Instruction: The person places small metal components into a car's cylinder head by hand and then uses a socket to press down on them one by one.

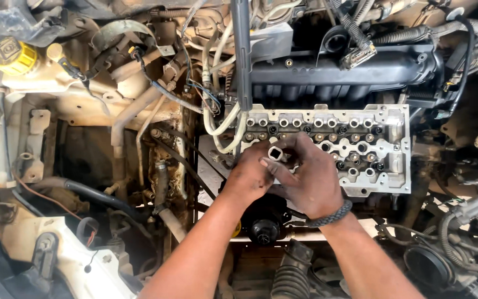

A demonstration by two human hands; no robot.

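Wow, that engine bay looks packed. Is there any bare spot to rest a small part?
Hardly: a flat strip along the cylinder head's near edge, beside the right hand. Hoses crowd the left hand side.

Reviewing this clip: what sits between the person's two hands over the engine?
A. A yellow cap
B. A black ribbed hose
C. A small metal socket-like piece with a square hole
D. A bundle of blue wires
C: the left hand and right hand meet around a small metal piece with a square opening, above the pale cylinder head.
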